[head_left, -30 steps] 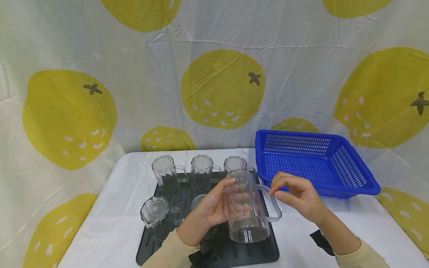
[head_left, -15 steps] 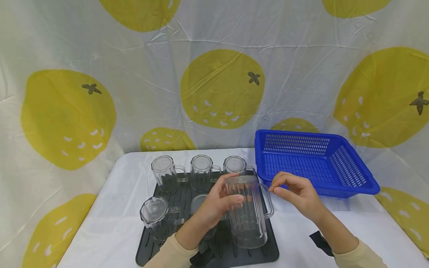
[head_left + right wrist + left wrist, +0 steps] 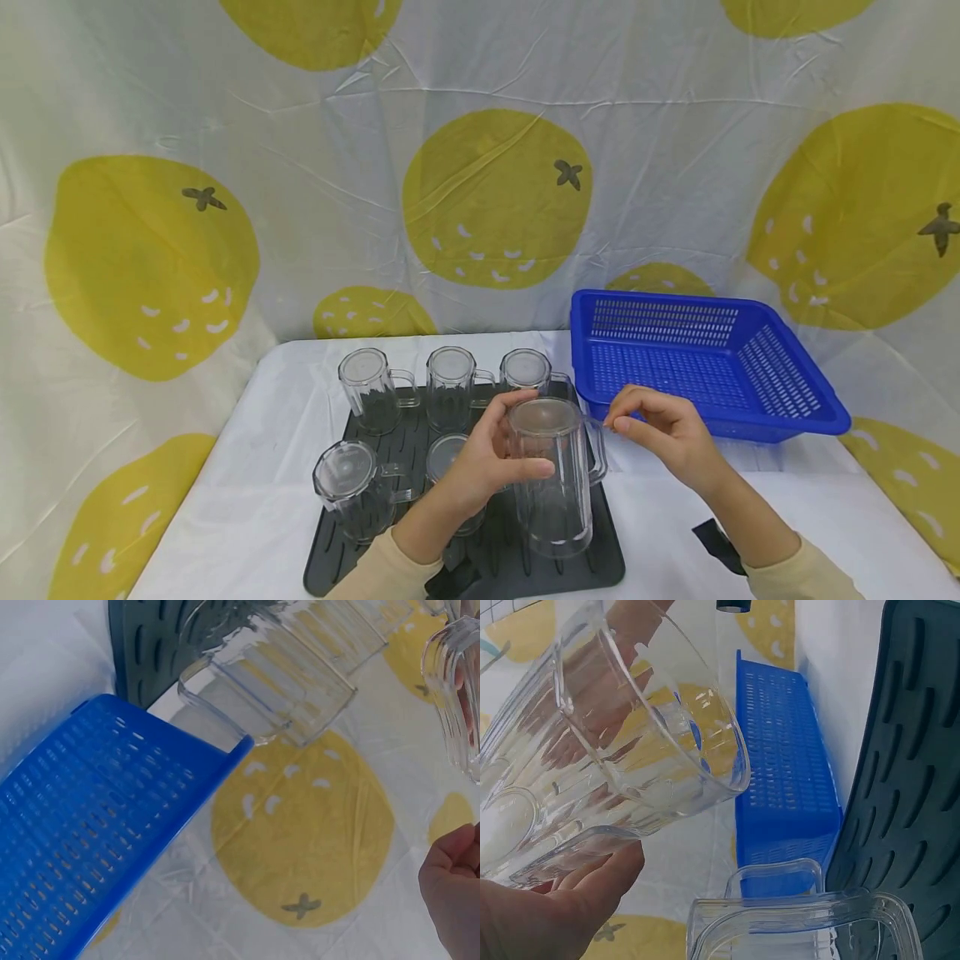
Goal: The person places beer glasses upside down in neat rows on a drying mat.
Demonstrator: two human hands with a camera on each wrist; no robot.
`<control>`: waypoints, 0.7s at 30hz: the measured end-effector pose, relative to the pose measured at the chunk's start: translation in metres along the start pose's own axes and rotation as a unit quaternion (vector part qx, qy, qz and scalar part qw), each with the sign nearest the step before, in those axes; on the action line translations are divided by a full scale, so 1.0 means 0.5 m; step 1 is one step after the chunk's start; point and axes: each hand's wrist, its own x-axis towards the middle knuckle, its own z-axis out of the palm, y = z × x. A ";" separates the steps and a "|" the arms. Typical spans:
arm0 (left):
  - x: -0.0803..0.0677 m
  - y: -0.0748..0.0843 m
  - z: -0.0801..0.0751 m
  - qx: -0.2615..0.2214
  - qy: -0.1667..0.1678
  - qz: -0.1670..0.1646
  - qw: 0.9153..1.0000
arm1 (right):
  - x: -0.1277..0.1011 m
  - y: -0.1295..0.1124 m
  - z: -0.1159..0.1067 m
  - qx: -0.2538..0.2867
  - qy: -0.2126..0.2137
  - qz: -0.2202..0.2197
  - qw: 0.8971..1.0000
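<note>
In the head view my left hand [image 3: 491,458] grips a clear mug [image 3: 555,483] near its upturned base, thumb across the near side. The mug is upside down above the right front of a dark ribbed drying mat [image 3: 405,454], its handle pointing right. In the left wrist view the open rim of this mug [image 3: 705,735] faces the mat. My right hand [image 3: 667,437] hovers beside the handle with loosely bent fingers. The right wrist view shows the right hand [image 3: 457,889] apart from the mug [image 3: 457,697], holding nothing.
Three upturned mugs line the mat's back, among them one [image 3: 371,392] at left and one [image 3: 452,387] in the middle. A front-left mug [image 3: 352,487] and a partly hidden mug [image 3: 444,454] stand nearer. A blue basket [image 3: 810,375] sits at the back right.
The gripped mug has turned more upright and its handle has drawn left, away from the right hand. The left thumb has come round to the near side. The right hand has hardly moved.
</note>
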 end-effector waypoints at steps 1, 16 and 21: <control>-0.001 0.000 0.000 0.010 -0.001 0.008 1.000 | -0.001 0.001 0.000 -0.001 0.001 0.004 1.000; -0.006 -0.006 0.004 0.106 -0.036 0.080 0.991 | -0.007 0.020 -0.004 0.006 0.011 0.038 0.999; -0.008 -0.006 0.007 0.129 -0.047 0.076 0.988 | -0.011 0.031 0.001 0.005 0.021 0.043 0.999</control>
